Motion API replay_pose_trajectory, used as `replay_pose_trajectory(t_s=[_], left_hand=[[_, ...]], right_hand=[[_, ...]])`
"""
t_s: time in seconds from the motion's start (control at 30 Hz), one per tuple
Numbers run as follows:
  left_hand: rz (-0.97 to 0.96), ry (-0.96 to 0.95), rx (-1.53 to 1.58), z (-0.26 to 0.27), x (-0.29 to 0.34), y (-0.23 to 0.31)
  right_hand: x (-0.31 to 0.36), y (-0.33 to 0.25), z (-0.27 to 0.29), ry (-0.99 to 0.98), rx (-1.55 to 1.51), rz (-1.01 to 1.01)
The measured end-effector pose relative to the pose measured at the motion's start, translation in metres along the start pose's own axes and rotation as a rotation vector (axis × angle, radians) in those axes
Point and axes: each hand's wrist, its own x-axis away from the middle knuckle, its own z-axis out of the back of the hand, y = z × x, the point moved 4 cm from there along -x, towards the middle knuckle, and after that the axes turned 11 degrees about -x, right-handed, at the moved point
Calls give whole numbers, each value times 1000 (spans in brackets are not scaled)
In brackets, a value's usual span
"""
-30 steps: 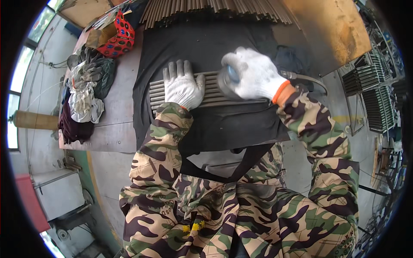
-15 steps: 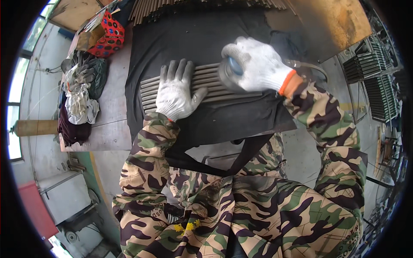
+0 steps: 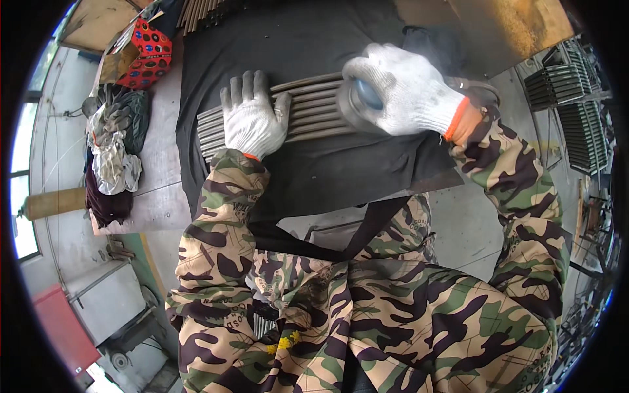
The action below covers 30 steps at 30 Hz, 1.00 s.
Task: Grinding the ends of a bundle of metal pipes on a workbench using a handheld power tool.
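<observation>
A row of several dark metal rods lies side by side on a black cloth spread over the table. My left hand, in a white knit glove with grey fingers, rests flat across the left part of the rods, fingers stretched out. In a matching glove with an orange cuff, my right hand is wrapped round a palm sander with a rounded blue top. The sander's dark round pad sits over the right part of the rods, slightly blurred. A hose shows behind my right wrist.
More rods lie at the table's far edge. A red patterned box and a heap of gloves and rags are on the left. A stained wooden board is at the far right; racks of bars stand beyond it.
The view has shifted somewhat. My right hand and the sander are still over the right part of the rods, and my left hand still lies flat on their left part.
</observation>
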Motion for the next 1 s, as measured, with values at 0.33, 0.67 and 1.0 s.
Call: replay_pose_trajectory(t_s=[0.33, 0.67, 1.0], left_hand=[[-199, -44, 50, 14, 40, -2], [-210, 83, 0, 22, 46, -3], [-252, 30, -17, 11, 44, -46]], right_hand=[[-21, -3, -6, -66, -20, -82], [-22, -10, -7, -61, -26, -24], [-13, -41, -16, -36, -57, -12]])
